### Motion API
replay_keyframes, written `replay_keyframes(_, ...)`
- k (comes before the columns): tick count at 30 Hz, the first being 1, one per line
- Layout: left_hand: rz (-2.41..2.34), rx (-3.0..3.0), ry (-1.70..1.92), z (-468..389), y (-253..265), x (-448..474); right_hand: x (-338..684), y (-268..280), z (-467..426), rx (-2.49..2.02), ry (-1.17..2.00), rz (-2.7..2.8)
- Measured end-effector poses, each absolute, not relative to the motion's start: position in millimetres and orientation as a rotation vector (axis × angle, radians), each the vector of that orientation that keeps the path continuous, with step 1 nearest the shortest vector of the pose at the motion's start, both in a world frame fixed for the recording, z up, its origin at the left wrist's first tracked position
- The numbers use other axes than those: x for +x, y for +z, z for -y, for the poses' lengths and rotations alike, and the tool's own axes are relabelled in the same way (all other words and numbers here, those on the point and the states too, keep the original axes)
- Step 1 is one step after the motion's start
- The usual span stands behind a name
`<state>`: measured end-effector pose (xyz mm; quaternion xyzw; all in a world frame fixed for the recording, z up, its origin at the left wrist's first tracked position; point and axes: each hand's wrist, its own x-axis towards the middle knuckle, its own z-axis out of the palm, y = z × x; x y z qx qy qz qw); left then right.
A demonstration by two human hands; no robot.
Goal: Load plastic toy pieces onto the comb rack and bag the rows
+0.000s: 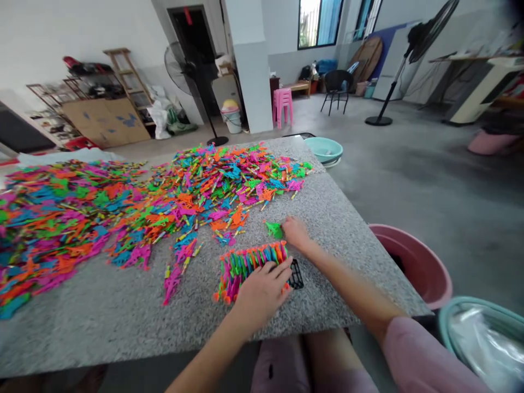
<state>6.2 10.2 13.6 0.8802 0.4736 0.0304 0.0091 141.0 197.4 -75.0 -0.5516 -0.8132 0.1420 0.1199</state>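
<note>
Colourful small plastic toys stand packed side by side in a row (245,265) on the table, with orange round ends along both edges. A black plastic rack (296,274) sticks out at the row's right end. My left hand (266,284) lies over the right part of the row, its fingers stretched out across the toys; the thumb is hidden. Just beyond the row, my right hand (295,232) has its fingers closed at the right end of a green plastic toy (274,230) lying low at the tabletop. Its fingertips are partly hidden.
Big heaps of similar toys (229,174) cover the far and left parts of the speckled stone table (123,322). Beside the table's right edge stand a pink tub (426,256) and a green basin (454,316) holding clear plastic. A light-blue basin (325,147) stands past the far corner.
</note>
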Motion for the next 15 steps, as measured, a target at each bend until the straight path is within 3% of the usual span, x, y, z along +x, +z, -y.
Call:
replay_keyframes(4,-1.485,2.757,0.074,-12.0,14.3,6.2,182.3,-73.7,-168.3,-1.724,0.565,2.15)
replay_keyframes(9,-1.453,2.794,0.117,-15.7,11.5,8.6,215.7,-97.7,-70.3,-1.378,1.138,1.744)
replay_keyframes(15,-1.481,2.777,0.158,-13.6,12.5,11.1,177.1,-103.3,-28.0,-1.405,1.035,1.803)
